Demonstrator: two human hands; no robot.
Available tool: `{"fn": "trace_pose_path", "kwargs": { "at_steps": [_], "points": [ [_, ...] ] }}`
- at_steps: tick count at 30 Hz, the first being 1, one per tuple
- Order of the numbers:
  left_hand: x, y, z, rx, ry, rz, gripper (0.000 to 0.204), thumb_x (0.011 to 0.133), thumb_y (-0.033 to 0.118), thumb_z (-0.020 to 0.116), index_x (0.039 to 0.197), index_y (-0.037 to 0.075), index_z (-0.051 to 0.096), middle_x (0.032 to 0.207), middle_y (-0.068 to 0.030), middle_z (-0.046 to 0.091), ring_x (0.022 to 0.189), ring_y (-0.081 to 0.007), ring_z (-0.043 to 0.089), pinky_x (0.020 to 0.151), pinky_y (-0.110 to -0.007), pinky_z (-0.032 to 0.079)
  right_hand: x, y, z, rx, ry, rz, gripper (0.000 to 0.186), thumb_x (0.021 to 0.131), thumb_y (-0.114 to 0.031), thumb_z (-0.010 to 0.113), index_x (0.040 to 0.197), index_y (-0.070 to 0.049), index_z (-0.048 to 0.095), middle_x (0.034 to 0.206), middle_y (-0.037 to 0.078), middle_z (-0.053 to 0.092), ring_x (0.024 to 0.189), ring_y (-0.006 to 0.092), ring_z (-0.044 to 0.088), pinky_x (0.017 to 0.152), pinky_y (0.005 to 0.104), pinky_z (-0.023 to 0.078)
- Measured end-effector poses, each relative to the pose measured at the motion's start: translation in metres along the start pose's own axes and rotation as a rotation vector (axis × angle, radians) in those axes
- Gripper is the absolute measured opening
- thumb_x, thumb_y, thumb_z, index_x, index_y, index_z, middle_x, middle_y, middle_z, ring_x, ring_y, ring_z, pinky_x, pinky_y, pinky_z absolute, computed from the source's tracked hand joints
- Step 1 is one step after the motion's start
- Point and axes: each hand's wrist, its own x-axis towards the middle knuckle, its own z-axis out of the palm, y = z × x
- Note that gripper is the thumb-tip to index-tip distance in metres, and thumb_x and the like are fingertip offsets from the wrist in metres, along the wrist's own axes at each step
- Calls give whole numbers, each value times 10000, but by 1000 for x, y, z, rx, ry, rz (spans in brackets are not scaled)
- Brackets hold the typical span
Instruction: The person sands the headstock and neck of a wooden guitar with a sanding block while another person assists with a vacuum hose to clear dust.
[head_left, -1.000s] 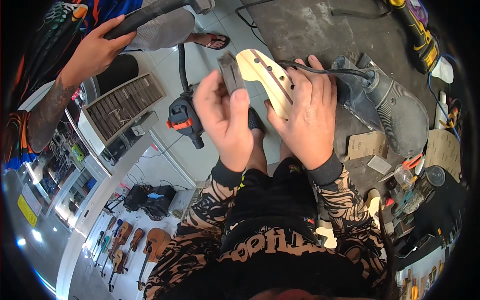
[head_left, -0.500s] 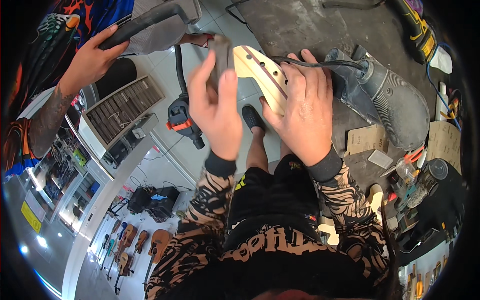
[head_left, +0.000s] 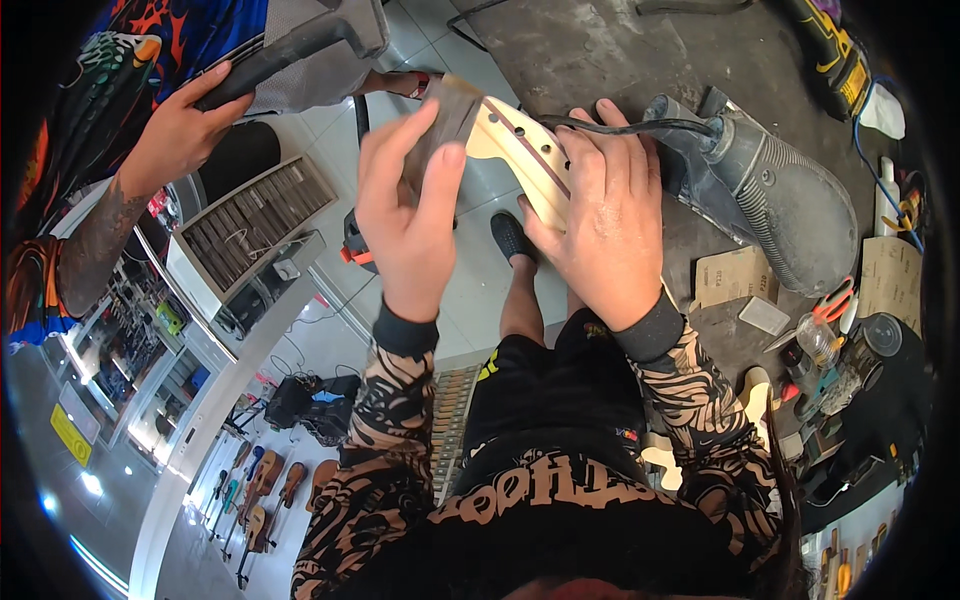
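A pale wooden guitar headstock (head_left: pixel 508 158), with a dark stripe and a row of round holes, juts over the bench's edge. My right hand (head_left: pixel 612 215) is closed around its near part, fingers across the top and thumb along the side. In my left hand (head_left: pixel 410 215) is a dark grey sanding block (head_left: pixel 450 115), gripped between thumb and fingers. The block meets the headstock's far left end and is slightly blurred. Part of the headstock lies hidden beneath my right hand.
On the dark bench (head_left: pixel 590 55) a corded grey power tool (head_left: pixel 775 195) lies right of my hands, its cable passing behind my right fingers. Sandpaper sheets (head_left: pixel 735 278) and scissors (head_left: pixel 833 300) lie nearer. At left, a co-worker's hand (head_left: pixel 185 125) holds a black vacuum nozzle (head_left: pixel 290 60).
My left hand has shifted a little left, and the sanding block has tilted, showing a broader face. My right hand keeps its hold on the headstock. The view has moved slightly.
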Motion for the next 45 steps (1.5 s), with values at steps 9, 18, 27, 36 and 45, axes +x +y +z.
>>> {"fn": "trace_pose_path", "kwargs": {
  "at_steps": [9,18,27,36,45],
  "points": [
    [74,24,-33,199,-344,151,318,973,132,799,1277,42,823,1185,-139,757,1113,-284,685,1005,-379,522,0,3,0,5,11,-3,765,751,-165,908,1422,-52,559,1403,182,640,1453,448,543,1227,624,396],
    [67,27,-15,542,-556,584,353,915,131,794,1265,101,833,1234,-147,716,1120,-352,603,968,-450,505,-3,6,0,56,6,14,793,728,-134,937,1414,-53,549,1433,197,632,1457,456,539,1228,612,400],
    [52,23,-28,542,-472,580,379,941,127,772,1315,81,805,1335,-152,701,1207,-328,635,1031,-451,504,-3,9,-1,125,1,-6,829,718,-229,979,1411,-54,560,1493,189,607,1506,438,504,1233,626,393],
    [-33,-13,-25,-609,118,-270,512,1174,266,563,1614,21,473,1489,-146,645,1324,-279,645,1108,-438,516,21,-12,9,-6,44,39,467,885,-458,875,1187,-123,758,1076,99,746,1157,372,617,959,544,440],
    [-112,10,4,-741,233,-299,600,1184,380,514,1613,-26,412,1572,-194,582,1400,-326,600,1191,-479,455,-26,-21,-39,-10,98,69,556,920,-79,827,1458,-100,688,1387,173,657,1275,400,614,1140,517,423]
  ]
}}
